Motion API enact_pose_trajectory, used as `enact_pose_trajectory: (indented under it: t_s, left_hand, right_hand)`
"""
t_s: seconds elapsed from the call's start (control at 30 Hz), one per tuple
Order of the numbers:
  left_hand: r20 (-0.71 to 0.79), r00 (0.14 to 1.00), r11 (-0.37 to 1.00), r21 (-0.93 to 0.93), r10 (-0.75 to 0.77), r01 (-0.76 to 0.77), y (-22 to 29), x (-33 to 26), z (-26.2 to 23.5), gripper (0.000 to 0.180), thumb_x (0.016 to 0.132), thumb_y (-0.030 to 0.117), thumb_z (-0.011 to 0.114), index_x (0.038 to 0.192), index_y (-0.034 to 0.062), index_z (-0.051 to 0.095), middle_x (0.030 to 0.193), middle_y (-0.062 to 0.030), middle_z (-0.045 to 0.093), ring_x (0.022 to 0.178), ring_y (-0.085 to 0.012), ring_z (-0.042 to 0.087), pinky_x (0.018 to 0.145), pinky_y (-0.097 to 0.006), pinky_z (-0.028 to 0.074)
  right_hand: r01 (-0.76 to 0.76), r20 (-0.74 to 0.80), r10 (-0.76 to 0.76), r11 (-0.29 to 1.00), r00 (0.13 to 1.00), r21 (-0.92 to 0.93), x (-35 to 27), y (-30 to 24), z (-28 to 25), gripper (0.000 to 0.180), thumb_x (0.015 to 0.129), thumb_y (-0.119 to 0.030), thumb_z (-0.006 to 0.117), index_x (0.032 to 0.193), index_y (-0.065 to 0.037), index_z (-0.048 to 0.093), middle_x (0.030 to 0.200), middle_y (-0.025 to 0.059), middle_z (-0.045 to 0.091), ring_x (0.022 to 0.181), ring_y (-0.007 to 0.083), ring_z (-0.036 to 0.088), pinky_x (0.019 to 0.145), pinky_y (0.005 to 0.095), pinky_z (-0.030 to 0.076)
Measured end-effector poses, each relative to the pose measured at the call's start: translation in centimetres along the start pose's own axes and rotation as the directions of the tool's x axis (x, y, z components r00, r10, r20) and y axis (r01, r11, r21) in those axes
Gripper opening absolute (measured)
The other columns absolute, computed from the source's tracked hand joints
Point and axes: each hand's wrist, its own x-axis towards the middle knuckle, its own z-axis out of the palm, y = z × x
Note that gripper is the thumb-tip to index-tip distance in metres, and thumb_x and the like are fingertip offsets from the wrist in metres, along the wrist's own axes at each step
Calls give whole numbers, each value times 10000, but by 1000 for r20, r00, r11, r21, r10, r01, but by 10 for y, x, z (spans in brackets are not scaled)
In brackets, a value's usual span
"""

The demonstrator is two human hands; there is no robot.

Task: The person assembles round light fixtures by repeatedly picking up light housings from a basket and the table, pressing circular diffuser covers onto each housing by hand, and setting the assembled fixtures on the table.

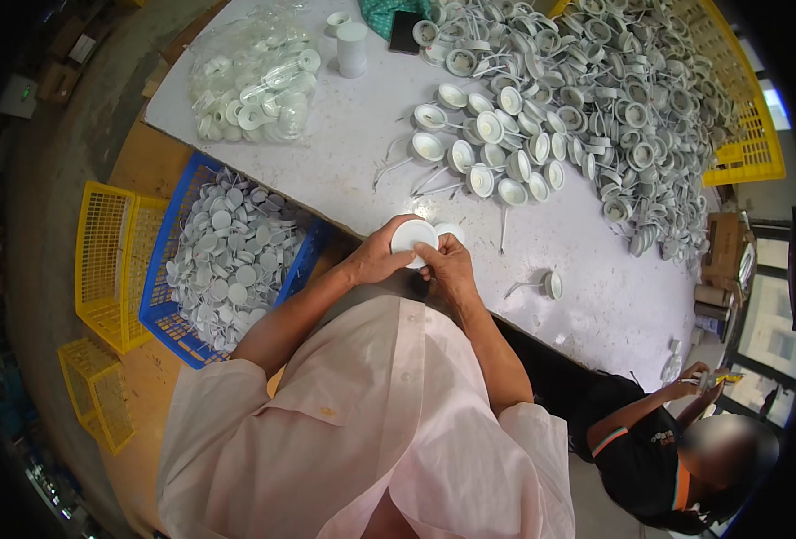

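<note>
Just past the table's near edge, my left hand [378,255] is closed round a flat white round disc [413,234], its face turned up. My right hand [452,264] grips the same disc at its lower right, thumb pressed on the rim. Beyond the right fingers, another white disc [450,230] shows in part; whether it is held or lies on the table I cannot tell. Farther out lies a group of white cup-shaped round fittings [482,180] with wires. One single fitting [552,285] with a wire rests on its side, right of my hands.
A big heap of grey-white fittings [632,117] fills the far right, against a yellow crate [757,135]. A clear bag of white rings [254,81] and a disc stack [352,49] stand far left. A blue crate [160,305] holds finished-looking discs. A co-worker [641,449] sits right.
</note>
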Motion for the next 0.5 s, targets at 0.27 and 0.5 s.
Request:
enact_pose_trajectory:
  t_s: [0.27, 0.5]
  left_hand:
    - [-5, 1000, 1000, -2, -9, 9, 2, 0, -1, 570, 791, 105, 566, 1329, 51, 384, 1153, -154, 572, 1052, -224, 567, 910, -349, 451]
    - [-9, 999, 999, -16, -49, 49, -3, 0, 1, 559, 813, 52, 539, 1342, 35, 359, 1180, -133, 545, 1083, -196, 534, 930, -329, 441]
  right_hand:
    - [-8, -8, 8, 1000, 1000, 17, 2, 0, 1, 313, 784, -166, 752, 723, -115, 449, 661, 27, 597, 457, 61, 523, 411, 197, 430]
    - [5, 17, -5, 1000, 1000, -9, 5, 4, 3, 314, 806, -169, 736, 712, -121, 440, 647, 35, 598, 450, 67, 523, 400, 203, 427]
